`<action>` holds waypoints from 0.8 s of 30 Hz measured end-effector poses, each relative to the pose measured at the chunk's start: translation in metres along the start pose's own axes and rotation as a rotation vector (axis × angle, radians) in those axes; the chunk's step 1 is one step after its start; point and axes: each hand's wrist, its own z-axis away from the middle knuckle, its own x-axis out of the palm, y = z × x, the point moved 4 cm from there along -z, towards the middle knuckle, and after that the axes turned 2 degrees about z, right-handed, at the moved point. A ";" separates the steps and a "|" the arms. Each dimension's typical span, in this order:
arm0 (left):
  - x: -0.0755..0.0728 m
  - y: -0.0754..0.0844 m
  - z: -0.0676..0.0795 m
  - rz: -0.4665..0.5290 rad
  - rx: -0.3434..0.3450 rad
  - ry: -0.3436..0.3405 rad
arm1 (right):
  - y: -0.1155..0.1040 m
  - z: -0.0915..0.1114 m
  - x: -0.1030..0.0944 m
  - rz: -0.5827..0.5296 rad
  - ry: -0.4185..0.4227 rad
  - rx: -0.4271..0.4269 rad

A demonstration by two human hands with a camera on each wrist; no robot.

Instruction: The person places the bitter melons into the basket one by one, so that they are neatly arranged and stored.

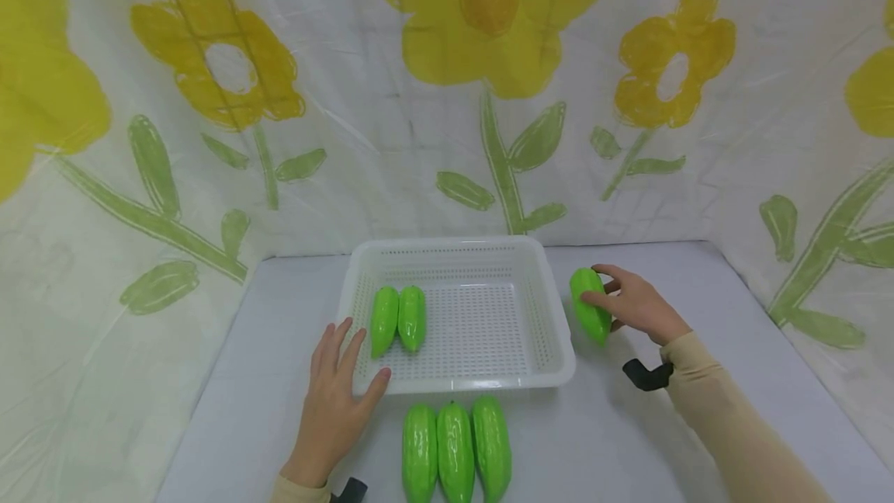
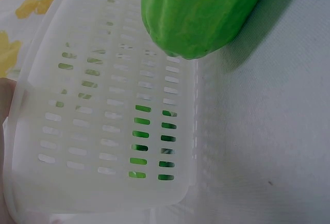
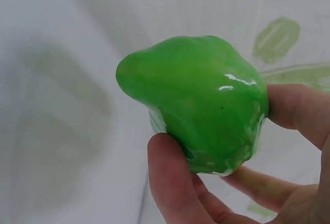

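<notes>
My right hand (image 1: 639,305) holds a glossy green, tapering vegetable (image 1: 590,305) just to the right of a white plastic basket (image 1: 457,385). Thumb and fingers grip its sides in the right wrist view, where the vegetable (image 3: 206,100) shows its pointed end. My left hand (image 1: 338,398) has its fingers spread at the basket's left front corner, fingertips right at the rim. Two similar green vegetables (image 1: 412,317) lie side by side in the left part of the basket. Through the slots of the basket wall (image 2: 111,141), green shows in the left wrist view.
In front of the basket, three more green vegetables (image 1: 455,449) lie in a row on the pale tabletop (image 1: 594,441). A white curtain (image 1: 335,177) painted with yellow flowers surrounds the table at the back and sides.
</notes>
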 end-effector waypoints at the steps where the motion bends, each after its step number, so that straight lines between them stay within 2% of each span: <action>1: 0.000 0.000 0.000 -0.002 -0.003 -0.002 | -0.003 0.002 -0.002 -0.002 0.002 -0.004; 7: 0.000 0.000 0.000 -0.006 -0.014 -0.010 | -0.017 0.010 -0.013 -0.008 0.008 -0.035; 15: 0.001 -0.001 0.000 -0.014 -0.018 -0.013 | -0.030 0.015 -0.017 -0.021 -0.002 -0.048; 19: -0.001 0.000 0.000 -0.018 -0.016 -0.012 | -0.041 0.013 -0.013 -0.060 -0.009 -0.058; 24: -0.003 0.001 0.000 -0.006 -0.009 -0.007 | -0.062 0.005 0.003 -0.102 -0.030 -0.087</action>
